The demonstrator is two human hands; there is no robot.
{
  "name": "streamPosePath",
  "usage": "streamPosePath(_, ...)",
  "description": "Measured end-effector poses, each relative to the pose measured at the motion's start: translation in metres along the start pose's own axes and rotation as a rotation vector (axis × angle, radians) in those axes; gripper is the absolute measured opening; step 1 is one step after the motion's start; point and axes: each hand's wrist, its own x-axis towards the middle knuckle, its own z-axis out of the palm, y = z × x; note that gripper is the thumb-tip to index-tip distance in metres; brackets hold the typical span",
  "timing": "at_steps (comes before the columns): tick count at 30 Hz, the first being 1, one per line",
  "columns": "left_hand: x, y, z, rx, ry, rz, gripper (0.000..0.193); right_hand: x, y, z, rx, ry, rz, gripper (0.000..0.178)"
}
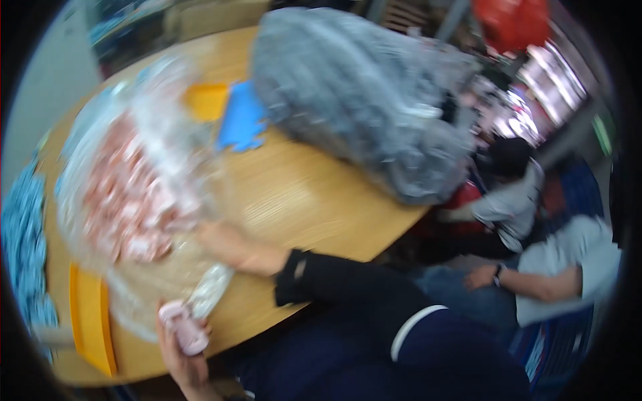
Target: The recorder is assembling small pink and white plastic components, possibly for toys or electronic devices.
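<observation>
My left hand (179, 364) is closed around a pale pink plastic part (184, 327) with rounded ends, near the table's front edge. Reaching out of a dark sleeve, my right hand (217, 237) is at the near right side of a heap of small pink pieces (134, 194). Motion blur smears its fingers, so what they hold, if anything, cannot be made out. The heap lies in an opened clear plastic bag (160, 117) spread over the table. A crumpled bit of clear plastic (210, 291) sits between my hands.
On the wooden table (301, 194) stand a large grey plastic-wrapped bundle (341, 87), a blue tray-like piece (241, 117) and yellow pieces (90, 321). Light-blue strips (27, 240) hang at the left edge. Two other people (511, 194) sit at the right.
</observation>
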Motion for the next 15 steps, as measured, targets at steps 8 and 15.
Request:
streamPosePath(8, 0.013, -0.001, 0.026, 0.129, -0.191, -0.003, 0.051, -0.024, -0.009, -0.024, 0.229, 0.410, -0.079, 0.015)
streamPosePath(15, 0.022, -0.010, 0.063, 0.351, -0.120, 0.078, 0.027, -0.071, -0.056, -0.094, 0.808, 0.226, -0.047, 0.013)
